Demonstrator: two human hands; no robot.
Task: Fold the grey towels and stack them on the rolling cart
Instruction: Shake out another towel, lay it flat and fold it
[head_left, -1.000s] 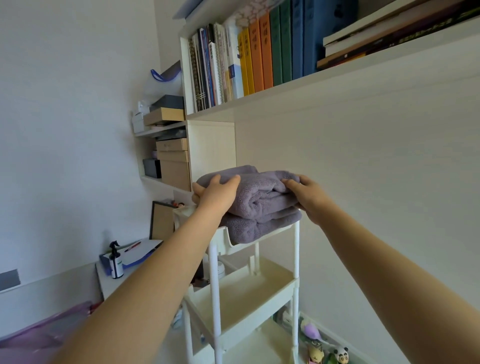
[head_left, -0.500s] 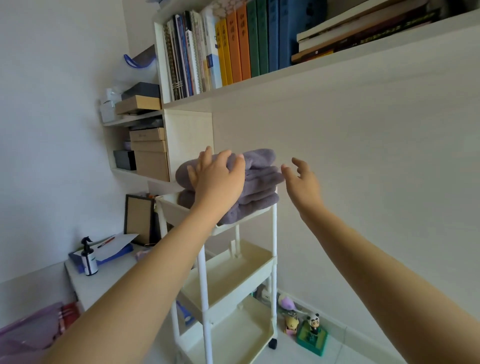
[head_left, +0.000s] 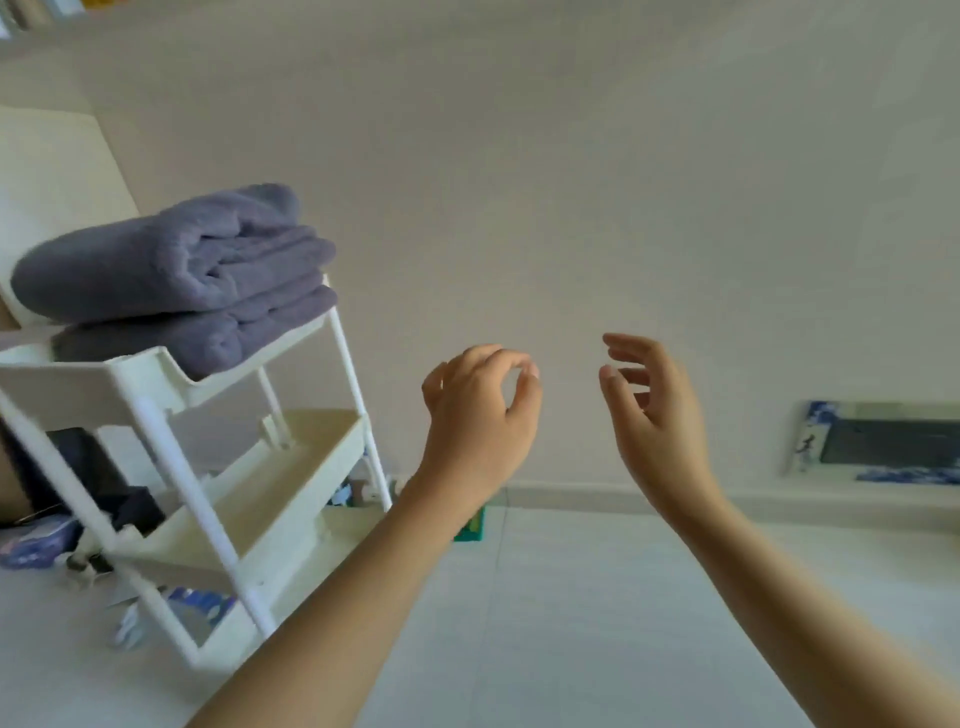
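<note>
Two folded grey towels (head_left: 171, 275) stacked on top tier of three-tier white rolling cart (head_left: 244, 467) at left; two hands raised well right of cart, both released and holding nothing: left hand (head_left: 480, 421) loosely curled, right hand (head_left: 652, 415) with fingers relaxed.

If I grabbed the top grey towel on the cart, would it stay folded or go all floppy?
Probably floppy. The top grey towel looks thick and soft, with rounded, sagging folds, so grabbed at one edge it would likely unfold. It seems light for its bulk. It lies on another folded towel, so a push might slide it off the cart.
</note>
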